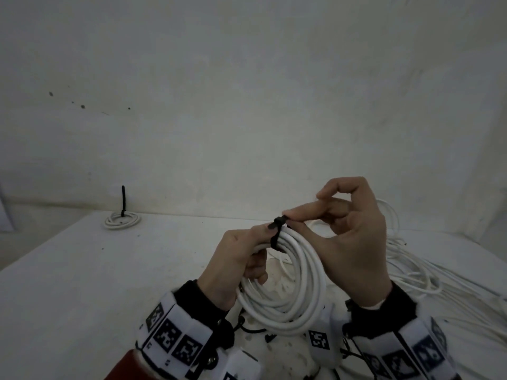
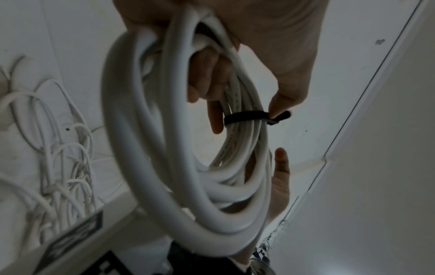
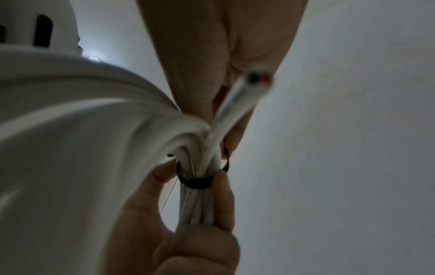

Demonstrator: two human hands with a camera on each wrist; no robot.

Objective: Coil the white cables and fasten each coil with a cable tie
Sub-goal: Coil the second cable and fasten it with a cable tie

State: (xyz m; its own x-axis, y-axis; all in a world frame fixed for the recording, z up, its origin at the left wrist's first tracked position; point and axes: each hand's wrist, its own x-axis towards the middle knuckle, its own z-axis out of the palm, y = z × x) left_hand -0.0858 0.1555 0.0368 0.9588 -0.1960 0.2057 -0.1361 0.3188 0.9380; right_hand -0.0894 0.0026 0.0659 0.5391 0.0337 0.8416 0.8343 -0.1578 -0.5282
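Held above the white table [image 1: 82,270], the left hand [image 1: 236,267] grips the white round cable coil [image 1: 288,297] to keep its loops bunched while the right hand [image 1: 354,237] pinches the black strap-like cable tie [image 1: 276,231] wrapped around it, apparently cinching it.

Near loops of coil [image 3: 70,130] badly blurred in right wrist view. Cable tie [image 1: 276,231] partly covered by thumb of left hand [image 1: 236,259]; its fastening under fingertips of right hand [image 1: 354,237] unclear. Loose cables [image 1: 428,272] run off right edge. Wrist bands [image 1: 175,338] cut by bottom edge.
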